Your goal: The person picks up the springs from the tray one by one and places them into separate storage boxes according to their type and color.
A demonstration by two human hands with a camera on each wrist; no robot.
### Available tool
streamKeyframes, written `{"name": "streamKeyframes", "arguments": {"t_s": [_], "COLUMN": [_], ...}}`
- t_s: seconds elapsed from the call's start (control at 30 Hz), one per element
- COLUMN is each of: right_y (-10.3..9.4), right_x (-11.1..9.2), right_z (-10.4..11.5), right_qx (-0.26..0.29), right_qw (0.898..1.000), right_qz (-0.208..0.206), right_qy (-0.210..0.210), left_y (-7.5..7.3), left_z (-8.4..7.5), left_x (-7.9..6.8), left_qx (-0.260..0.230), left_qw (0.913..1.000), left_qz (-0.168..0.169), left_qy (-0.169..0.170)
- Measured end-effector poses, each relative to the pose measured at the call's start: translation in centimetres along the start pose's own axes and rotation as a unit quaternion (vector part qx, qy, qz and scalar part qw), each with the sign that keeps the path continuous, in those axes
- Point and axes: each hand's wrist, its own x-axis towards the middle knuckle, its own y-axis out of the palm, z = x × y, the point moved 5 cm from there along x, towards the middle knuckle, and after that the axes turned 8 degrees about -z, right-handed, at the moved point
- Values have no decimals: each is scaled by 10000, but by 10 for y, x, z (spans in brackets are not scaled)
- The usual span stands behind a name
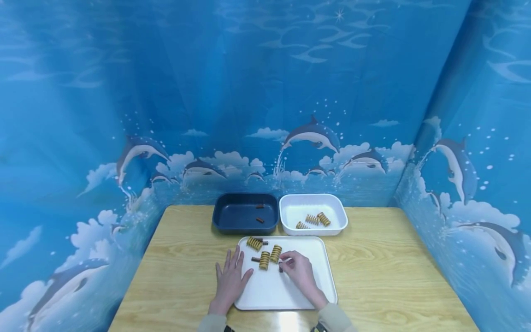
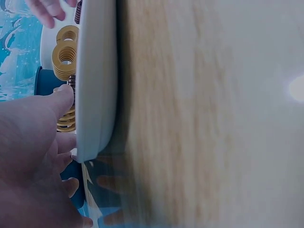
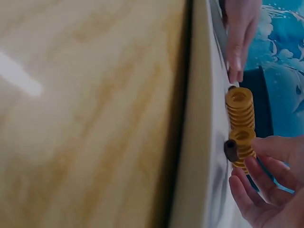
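Observation:
My left hand (image 1: 231, 278) lies with fingers spread along the left rim of the white tray (image 1: 286, 295), holding nothing. Over the tray's middle, my right hand (image 1: 299, 271) has bent fingertips beside a small dark brown spring (image 1: 280, 268). In the right wrist view that brown spring (image 3: 231, 150) lies on the tray, with a visible gap to the thumb and fingers. Thick yellow springs sit farther in: one (image 1: 275, 253) by the right fingertips, another (image 1: 264, 261) to its left, a third (image 1: 254, 243) near the far-left corner. More brown springs (image 1: 256, 259) lie among them.
Behind the tray stand a dark blue bin (image 1: 224, 227) with two brown springs (image 1: 260, 220) inside, and a white bin (image 1: 333, 230) with several yellow springs (image 1: 323, 219). All rest on a wooden table (image 1: 386, 267) enclosed by a blue dolphin-print curtain (image 1: 249, 92).

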Motion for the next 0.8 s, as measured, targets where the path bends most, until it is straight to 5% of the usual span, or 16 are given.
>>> {"name": "streamKeyframes", "arguments": {"t_s": [0.37, 0.8], "right_y": [10, 9], "right_x": [-12, -4], "right_z": [5, -6], "right_qx": [-496, -702], "right_qw": [9975, 9970], "right_qz": [-197, 48], "right_qy": [-468, -308], "left_y": [-2, -2], "left_z": [-1, -1], "left_x": [-2, -2], "left_qx": [-5, -57], "left_qw": [10000, 10000], "left_qz": [-3, -33], "left_qy": [18, 39]}}
